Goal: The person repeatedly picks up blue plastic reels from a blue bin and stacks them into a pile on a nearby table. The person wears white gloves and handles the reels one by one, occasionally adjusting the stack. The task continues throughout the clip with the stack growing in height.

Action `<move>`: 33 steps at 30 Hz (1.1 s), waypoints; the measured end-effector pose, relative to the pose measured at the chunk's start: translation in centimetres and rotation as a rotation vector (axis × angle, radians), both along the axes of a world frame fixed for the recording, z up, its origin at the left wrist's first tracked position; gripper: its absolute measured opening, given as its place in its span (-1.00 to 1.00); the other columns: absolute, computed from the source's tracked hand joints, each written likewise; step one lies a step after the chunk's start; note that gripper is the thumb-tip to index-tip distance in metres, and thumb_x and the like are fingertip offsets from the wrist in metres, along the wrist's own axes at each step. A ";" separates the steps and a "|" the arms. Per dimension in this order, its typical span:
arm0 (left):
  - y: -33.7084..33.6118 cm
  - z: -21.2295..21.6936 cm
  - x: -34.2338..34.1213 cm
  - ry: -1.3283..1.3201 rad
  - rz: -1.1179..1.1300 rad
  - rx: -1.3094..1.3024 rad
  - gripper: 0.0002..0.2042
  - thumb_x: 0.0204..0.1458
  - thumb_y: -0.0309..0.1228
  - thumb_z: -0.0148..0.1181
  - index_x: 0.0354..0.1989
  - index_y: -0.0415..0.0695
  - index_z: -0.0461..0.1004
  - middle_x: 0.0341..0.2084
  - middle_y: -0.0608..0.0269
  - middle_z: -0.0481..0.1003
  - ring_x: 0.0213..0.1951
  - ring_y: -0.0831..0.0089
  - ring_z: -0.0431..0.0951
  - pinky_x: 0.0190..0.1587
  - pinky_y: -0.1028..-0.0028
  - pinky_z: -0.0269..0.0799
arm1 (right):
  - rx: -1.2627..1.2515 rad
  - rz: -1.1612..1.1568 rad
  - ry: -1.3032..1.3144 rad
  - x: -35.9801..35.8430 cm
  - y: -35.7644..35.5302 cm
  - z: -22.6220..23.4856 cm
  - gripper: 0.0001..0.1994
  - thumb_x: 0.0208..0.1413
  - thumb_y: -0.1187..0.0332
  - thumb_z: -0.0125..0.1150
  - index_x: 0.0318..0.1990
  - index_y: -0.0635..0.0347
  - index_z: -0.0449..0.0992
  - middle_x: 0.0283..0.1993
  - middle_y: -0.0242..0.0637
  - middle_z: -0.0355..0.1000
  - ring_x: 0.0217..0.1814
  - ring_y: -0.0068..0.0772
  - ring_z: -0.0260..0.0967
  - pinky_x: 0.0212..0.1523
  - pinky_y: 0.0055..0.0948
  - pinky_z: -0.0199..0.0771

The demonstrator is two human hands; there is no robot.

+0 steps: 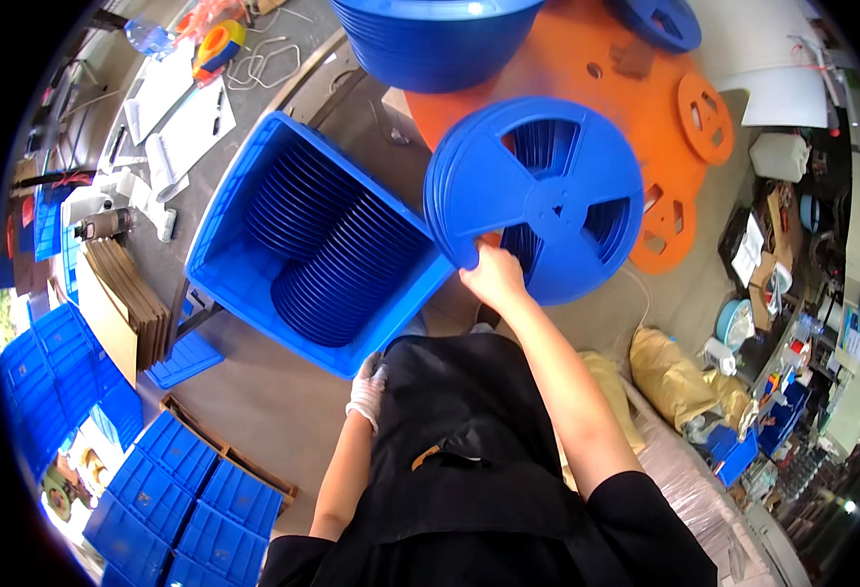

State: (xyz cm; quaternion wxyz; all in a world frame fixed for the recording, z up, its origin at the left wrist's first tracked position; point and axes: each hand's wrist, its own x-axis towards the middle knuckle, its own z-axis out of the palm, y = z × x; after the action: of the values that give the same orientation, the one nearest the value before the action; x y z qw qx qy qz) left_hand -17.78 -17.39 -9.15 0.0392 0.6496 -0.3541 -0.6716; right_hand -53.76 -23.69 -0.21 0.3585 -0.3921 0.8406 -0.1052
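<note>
On my feed the right hand [497, 278] has a firm pinch on the near-left edge of a stack of blue reels [559, 186], thumb side up and the other fingers hidden underneath; the stack sits to the right of the blue bin [213, 230], partly over the round orange surface [547, 54]. What worries me is that this grip holds the stack at one edge only, so if the far side lacks support, the weight could twist the wrist or let single reels slide off. I cannot tell whether that far side rests on anything. The bin's right rim is just beside the stack, and I judge that a low, tilted swing would catch a flange there. The packed reels [344, 269] stand in two tight rows, so another edge could wedge between them. The gloved left hand [366, 388] is at the bin's near corner; I cannot tell whether its fingers are curled around it, and a loose hold might let the bin shift if knocked.
</note>
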 end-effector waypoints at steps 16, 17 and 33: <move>-4.2 19.7 -6.0 -0.137 0.190 -0.727 -0.41 0.22 -0.09 -0.07 0.32 -0.23 0.16 0.14 0.03 0.31 0.09 0.21 0.32 0.18 0.41 0.19 | -0.525 -0.540 -1.930 -3.4 15.8 23.2 -0.52 0.07 -0.16 0.10 -0.30 0.11 0.25 -0.60 -0.43 0.11 -0.56 -0.45 0.10 -0.50 -0.42 0.09; -4.7 21.9 -6.8 -0.156 0.130 -0.819 -0.39 0.19 -0.10 -0.08 0.31 -0.29 0.15 0.29 -0.14 0.17 0.32 0.03 0.17 0.36 0.31 0.02 | -0.511 -0.494 -1.941 -2.7 15.7 23.5 -0.52 0.06 -0.17 0.11 -0.29 0.10 0.26 -0.61 -0.43 0.12 -0.56 -0.45 0.10 -0.49 -0.43 0.10; -9.6 16.8 -7.1 -0.585 -0.783 -0.918 -0.53 0.18 -0.20 -0.10 0.20 -0.21 0.29 0.22 -0.08 0.26 0.27 0.03 0.23 0.28 0.22 0.18 | -0.695 -0.130 -2.024 -2.1 14.3 28.4 -0.56 0.15 -0.15 0.08 -0.39 0.01 0.18 -0.65 -0.51 0.04 -0.62 -0.52 0.01 -0.56 -0.47 0.02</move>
State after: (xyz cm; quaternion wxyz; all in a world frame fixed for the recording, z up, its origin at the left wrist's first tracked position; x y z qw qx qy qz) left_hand -24.84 -26.96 7.60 -0.0327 0.5461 -0.8093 -0.2137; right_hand -55.90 -9.38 28.17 0.7512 -0.1577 0.0961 -0.6338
